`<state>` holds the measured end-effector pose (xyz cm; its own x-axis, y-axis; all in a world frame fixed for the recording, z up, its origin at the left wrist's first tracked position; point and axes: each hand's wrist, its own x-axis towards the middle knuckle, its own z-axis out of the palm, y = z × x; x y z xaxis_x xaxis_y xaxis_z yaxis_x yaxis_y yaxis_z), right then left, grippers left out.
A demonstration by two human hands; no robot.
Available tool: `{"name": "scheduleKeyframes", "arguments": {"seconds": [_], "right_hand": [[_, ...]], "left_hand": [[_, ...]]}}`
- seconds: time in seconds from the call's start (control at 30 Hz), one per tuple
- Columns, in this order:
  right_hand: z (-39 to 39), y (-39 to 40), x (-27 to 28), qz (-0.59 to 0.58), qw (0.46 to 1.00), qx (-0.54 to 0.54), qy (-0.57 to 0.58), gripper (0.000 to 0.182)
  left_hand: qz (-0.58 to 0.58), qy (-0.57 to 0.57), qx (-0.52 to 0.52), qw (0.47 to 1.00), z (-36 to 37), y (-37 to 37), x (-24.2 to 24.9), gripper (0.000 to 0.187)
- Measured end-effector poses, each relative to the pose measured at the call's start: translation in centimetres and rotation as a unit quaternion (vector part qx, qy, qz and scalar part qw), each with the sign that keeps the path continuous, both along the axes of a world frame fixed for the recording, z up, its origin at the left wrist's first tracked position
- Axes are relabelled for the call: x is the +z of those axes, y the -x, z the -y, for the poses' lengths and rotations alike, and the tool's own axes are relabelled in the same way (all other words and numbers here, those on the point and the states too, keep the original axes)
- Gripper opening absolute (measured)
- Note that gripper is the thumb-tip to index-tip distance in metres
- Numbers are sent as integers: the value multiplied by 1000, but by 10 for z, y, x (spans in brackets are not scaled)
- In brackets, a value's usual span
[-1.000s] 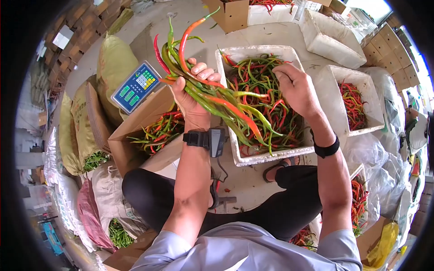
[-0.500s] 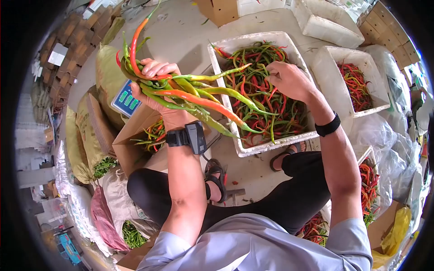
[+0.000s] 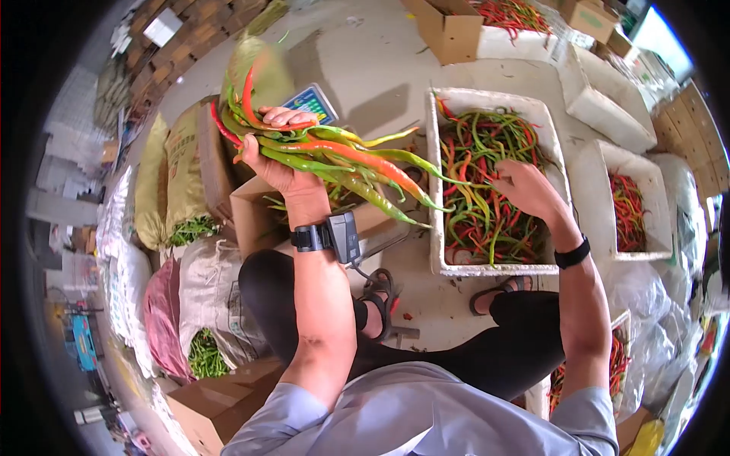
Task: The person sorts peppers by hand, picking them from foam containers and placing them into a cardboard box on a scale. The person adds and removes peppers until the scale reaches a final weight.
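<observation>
My left hand (image 3: pixel 277 156) is wrapped round a bunch of long chili peppers (image 3: pixel 342 156), red, orange and green, held up with their tips pointing right. Below and right of it, a white foam box (image 3: pixel 436 190) holds a heap of red and green chili peppers (image 3: pixel 502 137). Over that heap is my right hand (image 3: pixel 528 191), its fingers curled together at the peppers. A yellowish-green tip shows beside its fingertips, but whether it is gripped is hidden.
A scale with a blue panel (image 3: pixel 312 104) stands behind my left hand, beside an open cardboard box (image 3: pixel 255 216). Another foam box (image 3: pixel 604 197) with red peppers is at right. Sacks (image 3: pixel 190 163) line the left. My feet stand near the front box.
The view has shifted, so the boxes appear farther right. My right hand has moved lower over the pepper heap. My left hand still holds its bunch.
</observation>
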<state>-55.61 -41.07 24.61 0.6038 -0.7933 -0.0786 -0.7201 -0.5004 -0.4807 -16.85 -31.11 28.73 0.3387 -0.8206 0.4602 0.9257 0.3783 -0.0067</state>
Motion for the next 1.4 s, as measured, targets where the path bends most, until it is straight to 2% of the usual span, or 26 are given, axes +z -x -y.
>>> {"name": "scheduleKeyframes", "arguments": {"seconds": [0.13,0.2,0.27,0.33,0.4,0.47,0.53,0.67,0.77,0.87,0.9,0.93,1.0,1.07,1.13,1.2,1.27,1.33,1.37,1.4], "right_hand": [[-3,-6,-7,0,1000,5,-15,34],[-6,-15,0,-19,999,30,-16,35],[-12,-22,2,-10,999,23,-24,36],[-13,-30,2,-21,999,36,-25,36],[-12,-35,0,-38,998,48,-23,37],[-13,-39,-2,-30,998,49,-41,37],[-12,-42,-4,-21,997,48,-60,38],[-9,-49,-15,-29,995,81,-39,37],[-9,-55,-17,-48,993,95,-45,38],[-11,-59,-15,-77,990,97,-71,40],[-13,-59,-15,-77,990,95,-70,39],[-15,-59,-17,-76,990,92,-71,38],[-14,-57,-22,-66,990,110,-54,36],[-13,-58,-24,-84,989,105,-69,33],[-7,-58,-37,-89,987,121,-59,31],[-5,-64,-40,-96,985,139,-45,30],[-6,-68,-37,-103,985,124,-69,29],[-8,-70,-36,-89,985,136,-58,28],[-10,-72,-33,-89,985,133,-62,28],[-12,-74,-32,-89,985,129,-67,28]], "left_hand": [[33,-15,107,994,-32,-45,11,40],[120,-69,219,966,-51,-61,17,37],[83,-85,237,964,-66,-86,12,36],[73,-209,323,920,-82,-95,14,36],[56,-217,348,910,-93,-107,15,35],[50,-252,417,872,-101,-117,15,32],[40,-239,419,875,-106,-122,13,28],[37,-299,432,850,-101,-109,1,28],[-6,-298,387,872,-85,-103,-11,26],[-34,-318,374,871,-68,-96,-28,27],[-13,-302,356,884,-67,-83,-24,27],[-25,-334,361,870,-65,-72,-19,28],[-22,-371,360,856,-63,-63,-33,31],[-6,-367,342,865,-61,-55,-75,32],[-80,-493,323,804,-59,-38,-95,33],[-108,-564,279,770,-66,-43,-124,34],[-144,-560,271,769,-74,-51,-133,32],[-23,-577,228,784,-91,-47,-129,34],[234,-529,278,767,-103,-46,-148,37],[233,-530,280,766,-110,-35,-125,37]]}}
